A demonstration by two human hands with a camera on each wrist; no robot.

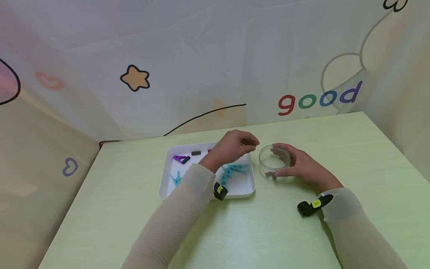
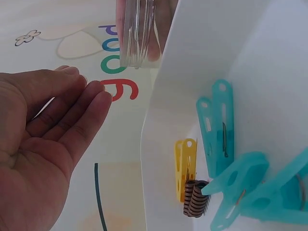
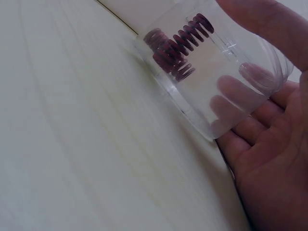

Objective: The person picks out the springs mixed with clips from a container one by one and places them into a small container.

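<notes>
Partly — centre-right — the right hand [image 1: 299, 166] hides the jar [image 1: 273, 160] it grips. The left hand [image 1: 233, 147], loosely curved, obscures some tray [image 1: 240, 187].

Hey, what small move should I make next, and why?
Probably bring your left hand to the dark spring in the white tray and pinch it: that hand looks empty, while your right hand holds the clear jar, where dark red springs lie.
</notes>
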